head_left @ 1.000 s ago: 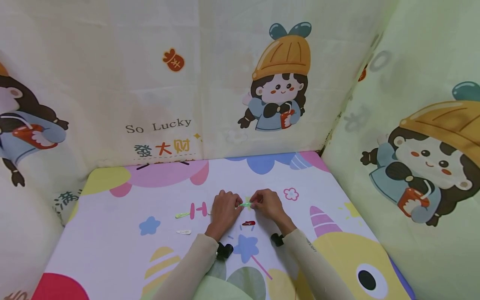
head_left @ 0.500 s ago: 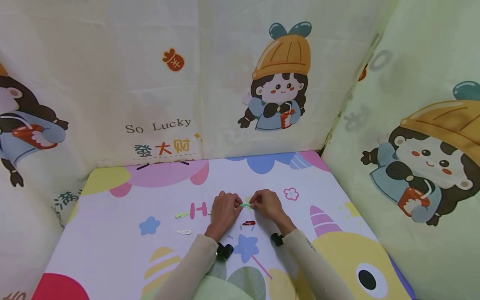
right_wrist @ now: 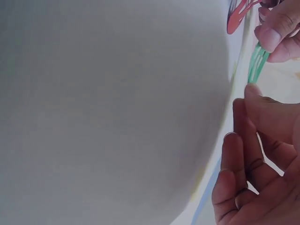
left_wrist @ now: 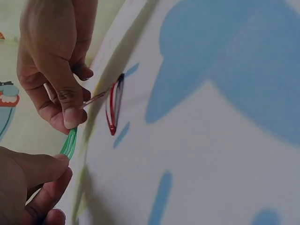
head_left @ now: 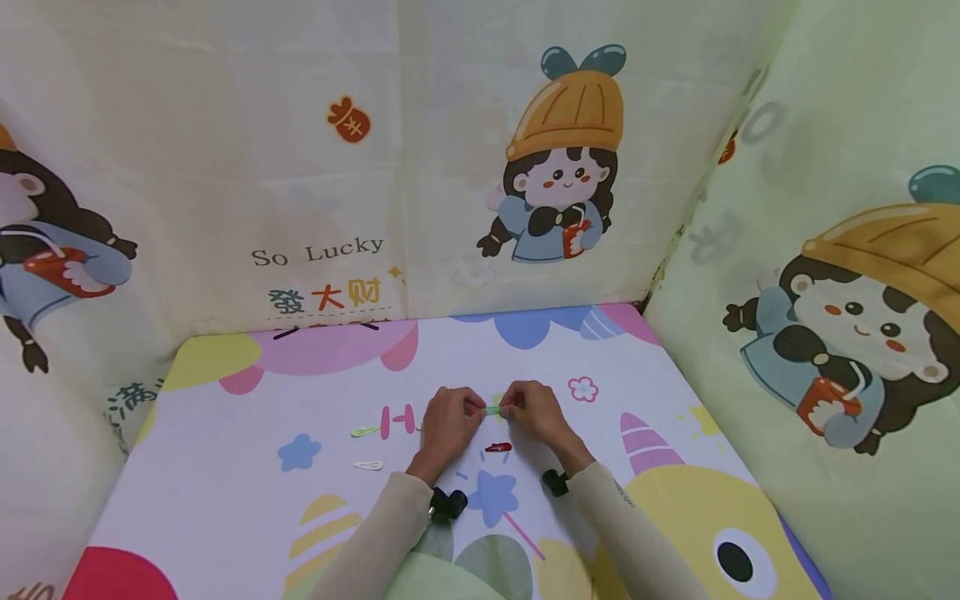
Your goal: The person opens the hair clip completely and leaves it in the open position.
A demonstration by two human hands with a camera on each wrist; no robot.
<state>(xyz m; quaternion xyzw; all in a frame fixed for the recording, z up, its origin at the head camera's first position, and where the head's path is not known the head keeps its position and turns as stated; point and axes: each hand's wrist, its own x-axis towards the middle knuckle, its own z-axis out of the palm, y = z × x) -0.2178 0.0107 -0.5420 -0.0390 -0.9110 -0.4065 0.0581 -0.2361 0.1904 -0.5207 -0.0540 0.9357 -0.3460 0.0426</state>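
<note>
White beneath its print, the worktop [head_left: 210, 492] carries, closest in, a white hair clip [head_left: 367, 465] and a red hair clip [head_left: 498, 447], with a yellow-green hair clip [head_left: 365, 432] just beyond the white one, all perhaps set aside to stay reachable without crowding the work. Past the red one, the left hand [head_left: 452, 421] and right hand [head_left: 536, 411] pinch opposite ends of a green hair clip [head_left: 492, 410], a grip that likely steadies it while keeping its middle exposed. Farther off, the worktop's far edge meets a fabric wall [head_left: 442, 183] that limits forward reach, though sideways room looks ample on the left.
</note>
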